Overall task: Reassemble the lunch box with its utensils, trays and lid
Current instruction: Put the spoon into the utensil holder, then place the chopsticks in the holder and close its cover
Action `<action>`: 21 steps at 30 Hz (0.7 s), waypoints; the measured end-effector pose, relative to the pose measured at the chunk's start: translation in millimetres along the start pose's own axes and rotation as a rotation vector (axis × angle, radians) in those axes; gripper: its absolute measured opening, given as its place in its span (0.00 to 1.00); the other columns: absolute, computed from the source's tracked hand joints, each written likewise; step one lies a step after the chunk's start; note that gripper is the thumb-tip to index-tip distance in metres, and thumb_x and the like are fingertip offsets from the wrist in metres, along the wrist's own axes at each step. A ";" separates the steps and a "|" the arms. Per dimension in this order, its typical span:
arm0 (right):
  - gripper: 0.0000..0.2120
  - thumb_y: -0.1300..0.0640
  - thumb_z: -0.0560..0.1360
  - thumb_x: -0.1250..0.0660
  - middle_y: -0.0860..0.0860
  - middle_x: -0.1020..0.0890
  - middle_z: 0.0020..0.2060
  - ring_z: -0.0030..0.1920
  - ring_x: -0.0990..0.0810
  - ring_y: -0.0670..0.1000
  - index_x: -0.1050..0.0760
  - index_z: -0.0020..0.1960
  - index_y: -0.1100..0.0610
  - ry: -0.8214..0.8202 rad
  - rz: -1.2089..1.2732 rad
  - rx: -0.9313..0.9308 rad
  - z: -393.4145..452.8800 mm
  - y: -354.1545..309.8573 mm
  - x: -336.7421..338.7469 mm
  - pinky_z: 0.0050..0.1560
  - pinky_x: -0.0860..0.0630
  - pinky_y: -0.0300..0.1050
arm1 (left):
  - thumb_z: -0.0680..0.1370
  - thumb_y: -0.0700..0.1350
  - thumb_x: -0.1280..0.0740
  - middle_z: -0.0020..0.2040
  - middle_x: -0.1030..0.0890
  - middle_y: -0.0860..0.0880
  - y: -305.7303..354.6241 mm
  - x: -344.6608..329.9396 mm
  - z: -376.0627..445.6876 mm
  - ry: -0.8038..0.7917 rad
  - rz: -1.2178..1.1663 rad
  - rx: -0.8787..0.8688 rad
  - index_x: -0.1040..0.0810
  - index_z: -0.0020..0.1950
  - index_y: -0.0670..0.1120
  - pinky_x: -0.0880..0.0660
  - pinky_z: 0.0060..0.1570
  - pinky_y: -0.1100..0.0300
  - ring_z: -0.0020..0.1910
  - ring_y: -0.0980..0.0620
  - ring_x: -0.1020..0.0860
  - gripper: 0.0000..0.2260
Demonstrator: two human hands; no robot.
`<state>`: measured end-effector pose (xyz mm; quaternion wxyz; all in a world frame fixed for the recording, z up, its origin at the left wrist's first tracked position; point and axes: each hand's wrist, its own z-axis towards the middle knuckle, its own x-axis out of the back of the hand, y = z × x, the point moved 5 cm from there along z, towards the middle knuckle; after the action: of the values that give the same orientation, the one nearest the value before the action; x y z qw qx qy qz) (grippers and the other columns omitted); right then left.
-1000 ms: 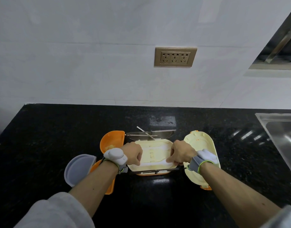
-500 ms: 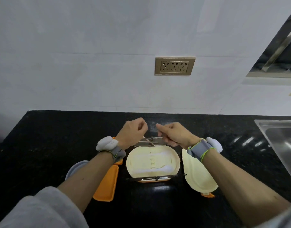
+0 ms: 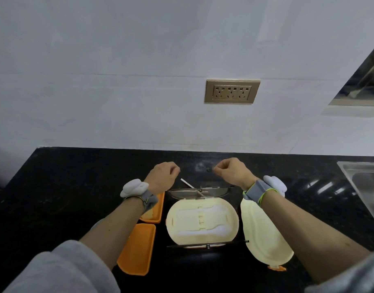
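Fingers on both hands are curled into loose fists above the countertop (image 3: 65,187) toward its back edge; whether the left hand (image 3: 161,176) or right hand (image 3: 231,173) pinches anything I cannot tell. Below them, mid-counter, sits the cream lunch box (image 3: 202,222), long axis left-right, its clear flap (image 3: 200,192) open rearward with chopsticks (image 3: 193,187) lying slantwise. Beside it: lid (image 3: 264,233) right, two orange trays (image 3: 137,248) left. Light, stiff, smooth plastic, probably; best gripped by the rims.
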<state>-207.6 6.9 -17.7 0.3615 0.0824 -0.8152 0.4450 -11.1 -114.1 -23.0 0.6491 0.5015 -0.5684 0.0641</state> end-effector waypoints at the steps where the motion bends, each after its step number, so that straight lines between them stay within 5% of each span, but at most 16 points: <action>1: 0.07 0.53 0.77 0.32 0.51 0.17 0.42 0.45 0.20 0.50 0.17 0.47 0.54 -0.019 -0.049 0.000 5.1 0.5 -1.9 0.47 0.26 0.41 | 0.83 0.47 0.41 0.52 0.20 0.48 -3.0 -2.0 2.0 -0.012 0.012 0.010 0.21 0.57 0.46 0.23 0.53 0.54 0.50 0.51 0.22 0.11; 12: 0.13 0.52 0.73 0.27 0.52 0.16 0.53 0.55 0.19 0.53 0.16 0.56 0.55 -0.296 -0.293 -0.035 50.7 -16.2 -37.0 0.53 0.25 0.43 | 0.81 0.42 0.36 0.55 0.17 0.51 -30.3 -9.4 18.2 -0.077 0.123 0.008 0.19 0.59 0.49 0.23 0.56 0.60 0.54 0.54 0.20 0.09; 21: 0.17 0.50 0.71 0.25 0.54 0.15 0.50 0.48 0.19 0.55 0.16 0.54 0.60 -0.472 -0.541 -0.053 74.4 -20.2 -80.8 0.46 0.24 0.44 | 0.80 0.45 0.33 0.53 0.16 0.51 -52.0 -24.7 43.2 -0.211 0.213 0.057 0.20 0.59 0.49 0.23 0.58 0.55 0.54 0.53 0.20 0.09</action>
<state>-178.3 -78.5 -83.3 0.2699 0.3865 -0.8361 0.2804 -14.7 -158.8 -79.3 0.5609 0.4605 -0.6813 0.0956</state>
